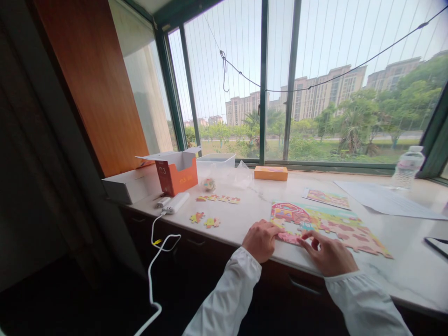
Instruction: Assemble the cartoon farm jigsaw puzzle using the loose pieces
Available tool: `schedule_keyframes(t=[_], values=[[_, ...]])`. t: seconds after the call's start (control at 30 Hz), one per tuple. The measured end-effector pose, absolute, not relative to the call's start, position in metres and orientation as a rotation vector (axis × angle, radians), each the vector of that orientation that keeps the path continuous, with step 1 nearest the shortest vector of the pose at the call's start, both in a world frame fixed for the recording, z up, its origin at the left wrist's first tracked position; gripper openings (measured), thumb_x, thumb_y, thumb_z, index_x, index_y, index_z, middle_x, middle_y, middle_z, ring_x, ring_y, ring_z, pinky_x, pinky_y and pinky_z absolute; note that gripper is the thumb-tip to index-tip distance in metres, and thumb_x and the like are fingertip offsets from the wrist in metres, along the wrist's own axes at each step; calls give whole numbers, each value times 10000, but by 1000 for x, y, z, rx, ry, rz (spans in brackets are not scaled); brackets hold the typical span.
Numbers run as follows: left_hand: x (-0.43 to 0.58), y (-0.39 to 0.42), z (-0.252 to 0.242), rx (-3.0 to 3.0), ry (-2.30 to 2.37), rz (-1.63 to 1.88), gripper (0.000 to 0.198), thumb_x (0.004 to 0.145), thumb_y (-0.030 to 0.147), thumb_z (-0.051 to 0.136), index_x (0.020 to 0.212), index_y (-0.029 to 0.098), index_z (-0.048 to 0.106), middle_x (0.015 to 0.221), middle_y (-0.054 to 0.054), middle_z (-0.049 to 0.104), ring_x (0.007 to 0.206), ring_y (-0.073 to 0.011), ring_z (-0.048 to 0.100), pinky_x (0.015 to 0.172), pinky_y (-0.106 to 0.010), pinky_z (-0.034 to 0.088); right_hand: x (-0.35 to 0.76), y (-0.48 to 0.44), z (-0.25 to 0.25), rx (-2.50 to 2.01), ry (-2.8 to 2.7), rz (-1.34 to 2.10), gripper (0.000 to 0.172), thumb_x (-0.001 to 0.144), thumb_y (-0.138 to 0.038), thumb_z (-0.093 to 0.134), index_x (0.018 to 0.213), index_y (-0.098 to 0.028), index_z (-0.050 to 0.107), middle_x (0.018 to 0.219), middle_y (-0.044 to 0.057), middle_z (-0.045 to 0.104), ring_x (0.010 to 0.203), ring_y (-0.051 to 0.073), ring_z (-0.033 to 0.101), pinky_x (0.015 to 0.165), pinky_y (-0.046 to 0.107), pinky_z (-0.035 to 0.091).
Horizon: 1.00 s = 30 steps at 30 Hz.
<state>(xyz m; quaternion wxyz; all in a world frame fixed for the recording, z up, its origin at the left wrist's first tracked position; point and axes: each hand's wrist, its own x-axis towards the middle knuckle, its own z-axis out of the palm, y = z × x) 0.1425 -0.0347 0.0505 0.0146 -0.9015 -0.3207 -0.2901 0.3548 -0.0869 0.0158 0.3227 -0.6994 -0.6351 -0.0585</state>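
A partly joined farm jigsaw [357, 233] lies near the counter's front edge, with a red barn at its upper left and brown-patched pieces at the right. My left hand [261, 239] rests at its lower left corner, fingertips on a pink piece [289, 238]. At the other end of that piece is my right hand [327, 253], its thumb and index finger bent close together; anything between them is too small to make out. Loose pieces lie to the left, in a row [219, 199] and in two small clusters [212, 222].
Behind the puzzle lie a small picture card [327, 197] and a white sheet [388, 200]. A water bottle [409, 165] stands back right, an orange box [270, 173] by the window. At left are a red box [177, 175], a white power bank [177, 203] and its hanging cable.
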Motion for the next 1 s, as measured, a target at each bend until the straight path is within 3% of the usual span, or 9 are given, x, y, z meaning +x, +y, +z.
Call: schedule_keyframes(t=[0.17,0.33,0.5,0.7,0.87,1.0], values=[[135,-41,53,-2625,-1104,-1020,323,834,97,499,1013,252,719,882,-29,705,868,-193,573,753,-324,479,354,-91,25,-1821,-1637,-185,509,853,-708,402,845,-279,678,564,-30,602,497,149,551,558,284,319],[93,-46,61,-2408,-1325,-1081,366,870,105,440,1088,275,681,993,-6,709,970,-203,577,788,-318,468,336,-109,33,-1661,-1614,-340,420,922,-562,450,820,-234,691,554,-27,610,527,107,545,707,292,323],[28,-24,61,-2068,-1721,-905,321,948,293,392,1144,225,635,1090,-52,687,1027,-250,589,840,-355,473,271,-123,30,-1447,-1835,-253,268,949,-388,471,809,-244,648,596,-31,636,625,114,560,795,307,283],[-21,4,51,-2039,-1881,-635,492,930,485,398,1242,146,573,1220,-139,626,1073,-313,574,908,-420,467,192,-79,48,-1413,-2088,-115,178,933,-306,449,883,-244,609,780,-11,697,757,150,589,831,352,291],[-34,16,44,-2159,-1799,-631,413,926,453,423,1163,193,639,1217,-124,639,1129,-302,549,951,-419,445,152,-18,60,-1529,-2113,-64,258,895,-370,488,1042,-198,612,998,59,679,926,208,594,858,381,350],[-40,20,45,-2200,-1785,-764,419,893,504,475,1172,235,633,1166,-87,663,1039,-281,582,883,-388,472,136,0,53,-1560,-2081,-17,392,875,-470,503,1117,-184,619,1075,89,634,971,227,581,861,385,389]])
